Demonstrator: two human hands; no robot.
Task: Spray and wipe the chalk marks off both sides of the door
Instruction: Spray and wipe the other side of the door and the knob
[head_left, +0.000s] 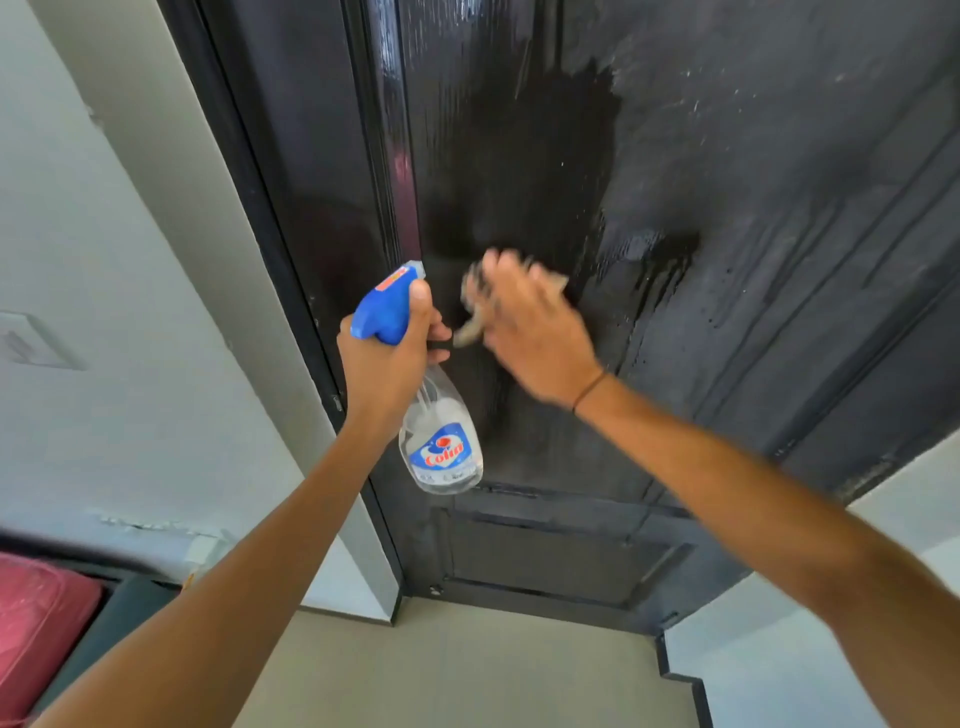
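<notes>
A black panelled door (519, 156) fills the view ahead. Its middle part is wet and dark, while the right part looks dull grey with white specks and drip streaks. My left hand (387, 364) grips a clear spray bottle (441, 447) with a blue trigger head, held close to the door's left side. My right hand (530, 322) presses a grey cloth (475, 306) against the door at mid height. That hand is motion-blurred. The cloth shows only at the hand's left and upper edges.
A black door frame (270, 208) runs down the left, with a pale wall (104, 260) and a wall switch (31, 338) beyond it. A pink cushion (36, 623) lies at the lower left. Beige floor (467, 675) lies below, and a white wall with black skirting stands at the right.
</notes>
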